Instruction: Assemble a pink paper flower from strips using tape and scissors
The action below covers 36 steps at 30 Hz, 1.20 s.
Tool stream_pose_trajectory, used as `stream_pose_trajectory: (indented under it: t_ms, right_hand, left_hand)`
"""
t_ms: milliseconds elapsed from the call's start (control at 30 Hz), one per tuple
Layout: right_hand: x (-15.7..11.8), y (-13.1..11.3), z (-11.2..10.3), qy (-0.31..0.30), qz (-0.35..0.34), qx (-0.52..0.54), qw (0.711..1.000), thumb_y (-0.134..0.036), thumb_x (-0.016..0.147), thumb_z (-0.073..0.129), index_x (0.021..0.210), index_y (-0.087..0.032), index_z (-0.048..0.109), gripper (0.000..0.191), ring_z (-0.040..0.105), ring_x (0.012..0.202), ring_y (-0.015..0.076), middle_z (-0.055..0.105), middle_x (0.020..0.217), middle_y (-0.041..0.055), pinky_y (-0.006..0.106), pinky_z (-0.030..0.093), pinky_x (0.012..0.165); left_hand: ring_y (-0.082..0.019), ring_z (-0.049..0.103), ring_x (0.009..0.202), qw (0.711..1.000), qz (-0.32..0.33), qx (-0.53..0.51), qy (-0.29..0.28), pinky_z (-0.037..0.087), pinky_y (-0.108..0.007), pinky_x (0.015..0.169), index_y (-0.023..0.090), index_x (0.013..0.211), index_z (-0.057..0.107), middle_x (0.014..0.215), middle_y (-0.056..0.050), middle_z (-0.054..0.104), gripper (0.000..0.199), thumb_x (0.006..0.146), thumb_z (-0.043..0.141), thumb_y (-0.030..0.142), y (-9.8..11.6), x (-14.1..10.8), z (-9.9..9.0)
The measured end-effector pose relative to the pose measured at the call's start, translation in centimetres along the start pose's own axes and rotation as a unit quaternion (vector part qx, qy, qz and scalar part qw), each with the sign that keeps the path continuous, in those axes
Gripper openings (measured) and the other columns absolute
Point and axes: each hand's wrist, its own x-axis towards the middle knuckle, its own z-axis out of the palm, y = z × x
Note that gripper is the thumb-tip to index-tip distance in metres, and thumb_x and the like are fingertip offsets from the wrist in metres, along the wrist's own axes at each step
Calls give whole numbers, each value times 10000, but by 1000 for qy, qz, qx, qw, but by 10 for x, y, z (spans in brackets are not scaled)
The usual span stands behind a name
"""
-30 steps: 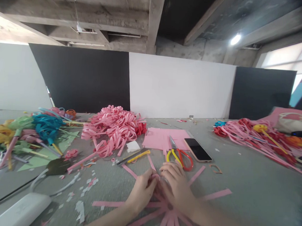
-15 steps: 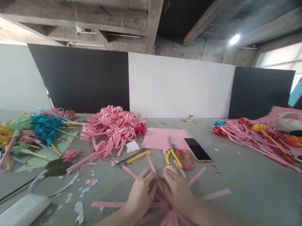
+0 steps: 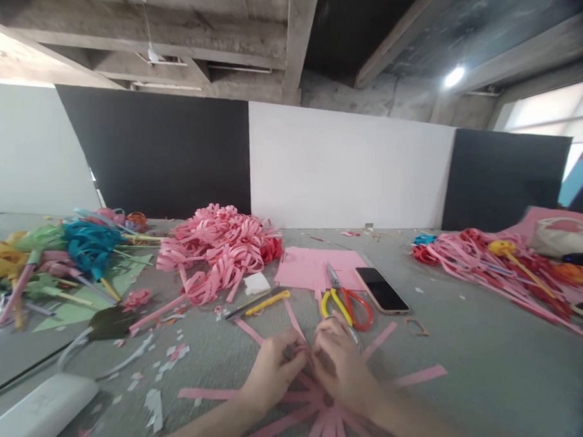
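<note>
Pink paper strips (image 3: 263,430) fan out like a star on the grey table, joined at a small round hole in the middle. Over the far side of this star, my left hand (image 3: 272,372) is closed, pinching a pink strip between thumb and fingers. My right hand (image 3: 347,372) meets it fingertip to fingertip, its fingers also closed on the strip. Most of the pinched strip is hidden by the fingers. Just beyond my right hand lie scissors (image 3: 359,310) with yellow and red handles, and a round silvery object (image 3: 354,337) partly covered by that hand.
Pink paper sheets (image 3: 299,267) and a phone (image 3: 382,290) lie ahead. A yellow cutter (image 3: 268,302) is left of the scissors. Curled pink paper (image 3: 217,247) and coloured paper flowers (image 3: 87,245) are piled left; more strips (image 3: 468,255) lie right. A white device (image 3: 42,407) sits near left.
My left hand has shifted slightly and its fingers have opened out a little, showing more of the strip. My right fingers have moved slightly. The star of strips stays in place.
</note>
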Motion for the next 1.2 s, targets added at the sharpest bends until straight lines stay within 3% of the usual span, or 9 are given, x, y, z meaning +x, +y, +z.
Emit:
stream_pose_trajectory:
  t_ms: [267,433,567,700,800,900,1067,1200]
  right_hand:
    - [0,-5,0,65,-52,-42,996,-46,681,421,616,-203,397,171,483,758,161,510,659,-13,411,284,881]
    - [-2,-3,1,82,-41,-43,995,-64,715,427,646,-197,425,151,478,771,161,508,667,-10,401,302,849]
    - [-4,-1,1,81,-39,-41,995,-85,735,415,642,-202,427,150,473,782,167,492,655,-10,403,316,838]
    - [-3,-4,-1,75,-44,-29,996,-94,770,396,664,-210,442,164,481,791,165,501,642,-15,393,323,847]
    - [-3,-3,-2,78,-6,-17,997,-121,813,384,726,-208,467,149,483,800,166,519,718,8,374,349,823]
    - [-2,-1,0,80,20,-17,996,-150,840,372,811,-209,496,140,483,822,172,530,788,28,372,365,812]
    - [-3,3,2,71,13,-8,997,-151,857,354,850,-217,522,181,483,807,172,544,758,20,368,368,806]
    - [-2,2,2,65,6,13,998,-142,858,371,886,-228,538,190,478,799,174,556,729,10,373,359,806]
  left_hand:
    - [-99,383,553,993,-30,-115,-24,282,-191,529,154,583,502,533,51,426,137,701,452,202,-5,4,1]
    - [-89,363,542,985,-59,-159,-29,268,-191,515,152,597,492,534,62,392,195,738,470,285,-2,3,3]
    - [-93,429,581,973,-66,-220,16,327,-191,554,151,619,490,583,45,460,241,761,468,345,-7,6,1]
    - [-106,516,633,939,-72,-327,83,417,-234,662,161,644,476,617,39,503,217,721,533,355,-14,15,-7]
    - [-106,529,615,948,-61,-307,52,431,-243,674,146,658,528,597,32,536,171,701,567,307,-14,17,-9]
    - [-113,534,548,959,-81,-272,22,430,-239,591,134,742,555,555,27,561,178,663,606,286,-11,14,-6]
    - [-96,506,485,963,-47,-267,-2,387,-213,519,161,698,481,508,56,515,173,680,591,293,-9,10,-2]
    - [-90,464,513,977,-36,-211,-3,340,-200,523,143,762,547,521,49,481,143,753,481,270,-11,10,-1]
